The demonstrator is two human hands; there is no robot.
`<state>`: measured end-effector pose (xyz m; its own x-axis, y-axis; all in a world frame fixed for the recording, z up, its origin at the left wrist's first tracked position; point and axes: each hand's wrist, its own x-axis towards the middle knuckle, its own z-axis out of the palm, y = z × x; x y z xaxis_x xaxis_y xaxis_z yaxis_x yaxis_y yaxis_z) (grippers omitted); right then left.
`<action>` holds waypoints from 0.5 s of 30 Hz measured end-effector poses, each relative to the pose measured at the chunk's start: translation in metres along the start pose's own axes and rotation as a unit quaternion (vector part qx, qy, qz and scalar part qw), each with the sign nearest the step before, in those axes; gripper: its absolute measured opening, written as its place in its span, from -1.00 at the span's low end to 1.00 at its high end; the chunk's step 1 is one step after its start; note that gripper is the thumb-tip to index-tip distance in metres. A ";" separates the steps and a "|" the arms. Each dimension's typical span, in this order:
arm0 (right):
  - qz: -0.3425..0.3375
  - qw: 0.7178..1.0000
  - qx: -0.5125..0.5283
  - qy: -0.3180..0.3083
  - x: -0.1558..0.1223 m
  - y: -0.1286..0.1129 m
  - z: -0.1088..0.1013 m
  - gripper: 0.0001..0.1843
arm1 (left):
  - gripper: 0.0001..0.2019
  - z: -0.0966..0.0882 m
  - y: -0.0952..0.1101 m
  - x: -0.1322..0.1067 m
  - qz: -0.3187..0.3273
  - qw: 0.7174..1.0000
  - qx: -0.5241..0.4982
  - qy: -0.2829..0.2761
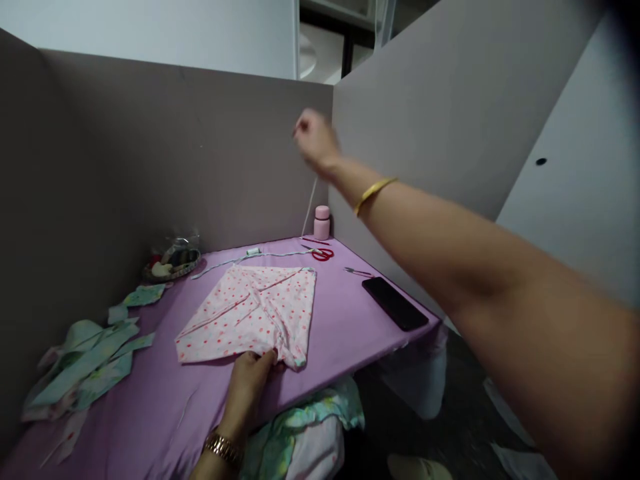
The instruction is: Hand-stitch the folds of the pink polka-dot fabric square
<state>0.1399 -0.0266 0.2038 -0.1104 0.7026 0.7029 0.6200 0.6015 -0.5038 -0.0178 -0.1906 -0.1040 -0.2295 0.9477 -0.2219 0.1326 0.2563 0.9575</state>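
A piece of pale pink fabric [240, 313] with red dots lies folded on the table, its seams and a gathered part showing near the right side. At its near edge, my left hand [253, 373] pinches the fabric close to the gathers. My right hand [315, 140] is raised high above the table's far end, well away from the fabric. Its fingers are curled closed and slightly blurred, so whatever they hold cannot be made out. A thin pale cord [309, 208] slants down behind the right wrist towards the table.
Red-handled scissors [323, 254], a thread spool [253, 252] and a pink bottle [322, 223] stand or lie at the back. A black phone [395, 303] rests on the right. Green fabric scraps [95, 360] and a basket [175, 264] are left. Grey partitions [250, 153] enclose the purple-covered table [335, 327].
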 end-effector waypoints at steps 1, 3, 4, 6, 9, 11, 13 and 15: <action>-0.009 0.998 -0.021 0.067 0.014 -0.001 -0.017 -0.78 | -0.69 0.000 0.000 -0.001 0.001 1.000 0.002 0.001; -0.014 0.983 -0.066 0.171 0.029 -0.001 -0.038 -0.67 | -0.69 0.000 0.000 -0.001 0.003 1.000 0.007 0.002; -0.008 0.977 -0.095 0.191 0.030 0.002 -0.039 -0.63 | -0.69 0.000 -0.001 -0.001 0.003 1.000 0.011 0.001; 0.000 0.979 -0.137 0.150 0.014 0.010 -0.023 -0.64 | -0.68 -0.001 -0.002 0.000 0.002 1.000 0.019 -0.003; -0.040 0.984 -0.126 -0.121 -0.047 0.028 0.034 -0.79 | -0.65 -0.003 -0.006 0.005 -0.010 0.999 0.030 -0.011; -0.079 0.950 -0.094 -0.287 -0.100 0.042 0.074 -0.89 | -0.61 -0.005 -0.010 0.009 -0.021 0.999 0.033 -0.021; -0.105 0.907 -0.062 -0.403 -0.149 0.055 0.103 -0.80 | -0.60 -0.005 -0.013 0.012 -0.026 0.998 0.034 -0.037; -0.116 0.857 -0.033 -0.500 -0.186 0.067 0.119 -0.71 | -0.61 -0.006 -0.015 0.015 -0.026 0.998 0.030 -0.053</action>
<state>0.1091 -0.0715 -0.0203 -0.8276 0.5610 -0.0184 0.5296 0.7697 -0.3566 -0.0285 -0.1818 -0.1206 -0.1355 0.9469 -0.2916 0.1822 0.3131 0.9321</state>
